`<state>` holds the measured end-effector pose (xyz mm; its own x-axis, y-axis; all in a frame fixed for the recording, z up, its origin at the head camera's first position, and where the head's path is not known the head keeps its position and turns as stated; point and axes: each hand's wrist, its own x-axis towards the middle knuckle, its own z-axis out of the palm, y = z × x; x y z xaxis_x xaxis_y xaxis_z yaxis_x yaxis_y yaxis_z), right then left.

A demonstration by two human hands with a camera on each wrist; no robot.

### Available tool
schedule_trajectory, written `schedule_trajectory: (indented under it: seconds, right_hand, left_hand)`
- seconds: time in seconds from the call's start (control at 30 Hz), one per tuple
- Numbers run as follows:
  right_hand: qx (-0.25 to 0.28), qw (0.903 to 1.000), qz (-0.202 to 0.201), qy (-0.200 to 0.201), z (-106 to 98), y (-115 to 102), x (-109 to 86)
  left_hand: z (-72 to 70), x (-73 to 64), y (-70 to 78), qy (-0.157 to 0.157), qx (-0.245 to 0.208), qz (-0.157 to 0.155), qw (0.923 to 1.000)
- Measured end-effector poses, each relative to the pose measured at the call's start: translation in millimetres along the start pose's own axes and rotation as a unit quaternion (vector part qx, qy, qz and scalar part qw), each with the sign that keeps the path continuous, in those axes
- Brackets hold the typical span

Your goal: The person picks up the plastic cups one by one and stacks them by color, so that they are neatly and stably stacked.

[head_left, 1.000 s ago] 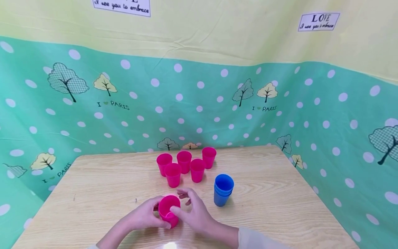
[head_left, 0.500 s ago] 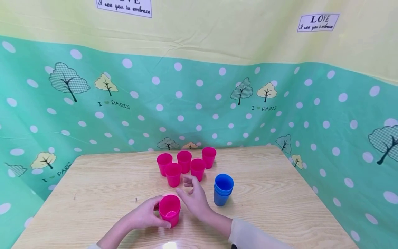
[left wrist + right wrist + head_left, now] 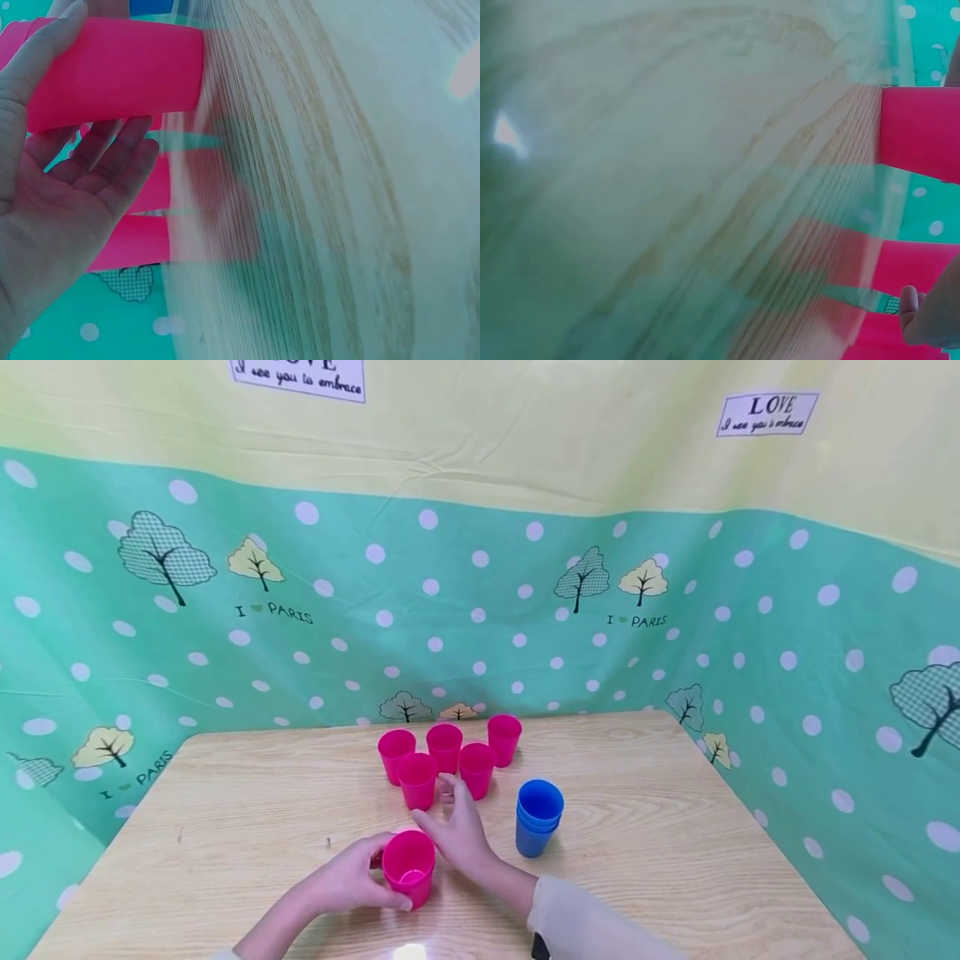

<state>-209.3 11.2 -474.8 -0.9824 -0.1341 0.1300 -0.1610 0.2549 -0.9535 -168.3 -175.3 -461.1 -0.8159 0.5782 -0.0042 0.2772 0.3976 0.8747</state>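
Note:
In the head view my left hand grips an upright pink plastic cup at the front of the table, fingers behind it and thumb on the near side. The left wrist view shows that cup with a curved line near its rim. My right hand reaches forward past the cup, holding nothing. Its fingertips are close to two front pink cups, the left one and the right one. In the right wrist view only the thumb side of the right hand shows, before pink cups.
Behind them stand three more upright pink cups, at the left, middle and right. A stack of blue cups is right of my right hand on the wooden table. A dotted green cloth hangs behind.
My right hand has left the rim of the held pink cup and moved forward to the front pink cups. The left hand keeps its grip in the same place.

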Motion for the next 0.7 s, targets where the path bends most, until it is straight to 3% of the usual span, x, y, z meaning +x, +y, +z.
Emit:
schedule_trajectory:
  seconds: [0.4, 0.7]
  right_hand:
    - [-0.025, 0.9991, -0.023, 0.024, 11.4, 5.4, 11.1]
    - [-0.036, 0.9979, -0.02, 0.05, 18.0, 5.0, 14.7]
  left_hand:
    - [-0.5, -0.1, 1.4, -0.001, -0.008, 0.009, 0.9999]
    - [-1.1, 0.2, -0.1, -0.007, -0.012, -0.011, 0.9998]
